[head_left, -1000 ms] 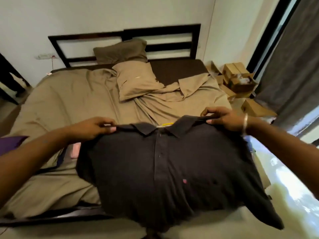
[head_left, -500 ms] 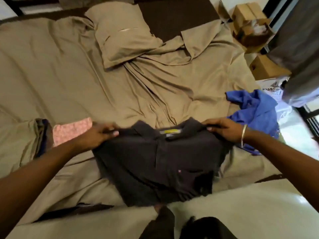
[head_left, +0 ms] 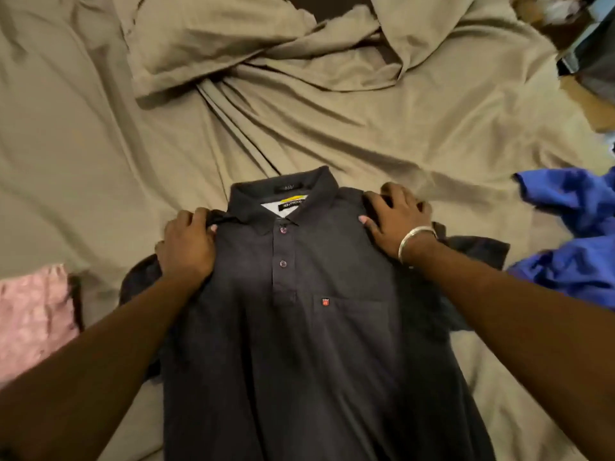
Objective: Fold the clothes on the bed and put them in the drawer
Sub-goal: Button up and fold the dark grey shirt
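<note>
A dark grey polo shirt lies front up on the tan bed sheet, collar pointing away from me and buttons closed. It has a small red logo on its chest pocket. My left hand grips the fabric at the shirt's left shoulder, next to the collar. My right hand, with a silver bangle on the wrist, holds the right shoulder, thumb on top and fingers curled over the edge. Both sleeves stick out crumpled beside my wrists. The shirt's hem runs out of view at the bottom.
A crumpled blue garment lies on the bed to the right of the shirt. A pink patterned garment lies at the left edge. A tan pillow and bunched sheet lie farther up the bed. Blurred boxes stand beyond the top right corner.
The shirt hung in the air from both hands; it has come down and now lies spread flat on the bed. My view has tilted down toward the mattress.
</note>
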`<state>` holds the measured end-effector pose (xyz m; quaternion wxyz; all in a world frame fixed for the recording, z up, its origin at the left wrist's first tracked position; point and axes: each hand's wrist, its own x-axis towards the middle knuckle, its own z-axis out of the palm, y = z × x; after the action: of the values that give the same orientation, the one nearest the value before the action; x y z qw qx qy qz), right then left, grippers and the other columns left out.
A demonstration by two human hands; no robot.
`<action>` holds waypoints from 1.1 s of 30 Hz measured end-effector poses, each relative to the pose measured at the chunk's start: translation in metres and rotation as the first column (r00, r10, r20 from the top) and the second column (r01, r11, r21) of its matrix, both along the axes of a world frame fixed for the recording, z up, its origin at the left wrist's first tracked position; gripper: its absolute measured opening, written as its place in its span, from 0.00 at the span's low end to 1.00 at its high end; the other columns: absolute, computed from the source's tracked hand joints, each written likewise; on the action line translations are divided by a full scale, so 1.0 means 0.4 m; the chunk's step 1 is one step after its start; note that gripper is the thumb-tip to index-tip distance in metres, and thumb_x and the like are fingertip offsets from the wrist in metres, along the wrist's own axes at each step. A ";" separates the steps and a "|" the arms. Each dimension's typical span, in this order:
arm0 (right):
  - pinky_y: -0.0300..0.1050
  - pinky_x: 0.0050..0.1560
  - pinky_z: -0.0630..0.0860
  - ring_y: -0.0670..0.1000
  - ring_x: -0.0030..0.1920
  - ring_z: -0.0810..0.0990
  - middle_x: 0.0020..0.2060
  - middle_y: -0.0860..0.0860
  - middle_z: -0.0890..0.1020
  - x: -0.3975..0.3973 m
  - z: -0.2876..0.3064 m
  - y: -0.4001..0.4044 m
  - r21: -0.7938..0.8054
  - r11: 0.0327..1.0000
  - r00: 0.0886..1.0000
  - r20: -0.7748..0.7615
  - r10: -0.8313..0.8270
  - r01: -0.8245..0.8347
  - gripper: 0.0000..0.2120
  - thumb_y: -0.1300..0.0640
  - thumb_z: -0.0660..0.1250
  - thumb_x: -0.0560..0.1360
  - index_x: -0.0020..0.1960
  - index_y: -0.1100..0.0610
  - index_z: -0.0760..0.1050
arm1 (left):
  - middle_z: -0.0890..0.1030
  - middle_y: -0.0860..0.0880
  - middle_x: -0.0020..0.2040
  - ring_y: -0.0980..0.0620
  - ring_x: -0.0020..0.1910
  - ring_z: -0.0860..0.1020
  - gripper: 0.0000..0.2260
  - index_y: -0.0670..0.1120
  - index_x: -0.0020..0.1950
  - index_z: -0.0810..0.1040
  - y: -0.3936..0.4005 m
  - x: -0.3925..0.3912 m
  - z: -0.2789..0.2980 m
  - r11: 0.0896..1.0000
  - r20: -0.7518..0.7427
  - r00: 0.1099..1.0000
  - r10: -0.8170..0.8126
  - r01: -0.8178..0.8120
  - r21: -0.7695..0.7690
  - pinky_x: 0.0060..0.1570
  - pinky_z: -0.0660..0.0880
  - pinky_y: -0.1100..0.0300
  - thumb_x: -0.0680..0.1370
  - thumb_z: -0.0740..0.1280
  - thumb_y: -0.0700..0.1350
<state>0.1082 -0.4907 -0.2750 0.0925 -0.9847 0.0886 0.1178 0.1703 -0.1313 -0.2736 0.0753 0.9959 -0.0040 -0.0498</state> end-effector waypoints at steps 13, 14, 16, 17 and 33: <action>0.59 0.69 0.63 0.58 0.68 0.70 0.70 0.56 0.71 -0.065 -0.028 -0.082 0.151 0.987 0.950 0.297 -0.092 0.049 0.28 0.39 0.55 0.80 0.72 0.55 0.67 | 0.69 0.45 0.71 0.43 0.71 0.67 0.23 0.46 0.71 0.70 -0.157 -0.084 0.019 0.976 0.292 0.951 0.102 -0.039 -0.213 0.68 0.61 0.40 0.75 0.60 0.37; 0.58 0.65 0.67 0.61 0.63 0.73 0.65 0.58 0.75 -0.097 -0.013 -0.106 0.096 0.988 0.925 0.349 -0.149 0.123 0.27 0.39 0.57 0.79 0.68 0.58 0.71 | 0.72 0.46 0.70 0.45 0.71 0.69 0.22 0.47 0.69 0.73 -0.204 -0.110 0.034 0.961 0.315 0.949 -0.016 0.101 -0.256 0.66 0.63 0.42 0.74 0.60 0.38; 0.59 0.58 0.70 0.64 0.57 0.75 0.59 0.60 0.76 -0.178 0.005 -0.174 0.006 0.962 0.884 0.391 -0.255 0.275 0.23 0.39 0.63 0.76 0.57 0.57 0.78 | 0.77 0.50 0.67 0.50 0.72 0.69 0.18 0.51 0.65 0.76 -0.325 -0.164 0.040 0.872 0.287 0.920 -0.267 0.357 -0.334 0.66 0.64 0.45 0.76 0.60 0.41; 0.59 0.54 0.71 0.65 0.54 0.75 0.56 0.60 0.77 -0.214 0.007 -0.200 0.001 0.952 0.877 0.388 -0.284 0.307 0.21 0.39 0.64 0.75 0.52 0.57 0.79 | 0.77 0.52 0.67 0.52 0.72 0.68 0.17 0.53 0.65 0.77 -0.385 -0.185 0.040 0.822 0.254 0.891 -0.377 0.448 -0.351 0.66 0.64 0.46 0.78 0.60 0.45; 0.54 0.38 0.73 0.64 0.46 0.76 0.50 0.60 0.75 -0.205 0.085 -0.317 0.098 0.959 0.833 0.477 -0.279 0.264 0.13 0.49 0.65 0.75 0.50 0.59 0.76 | 0.44 0.58 0.81 0.46 0.80 0.40 0.24 0.70 0.77 0.49 -0.842 -0.230 -0.055 0.886 -0.143 0.875 -0.463 0.459 -0.064 0.72 0.40 0.30 0.81 0.47 0.67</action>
<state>0.0261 -0.6176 -0.2409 0.1415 -0.9585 0.1996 -0.1466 0.0782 -0.4680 -0.2954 0.0753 0.9582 -0.2359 -0.1430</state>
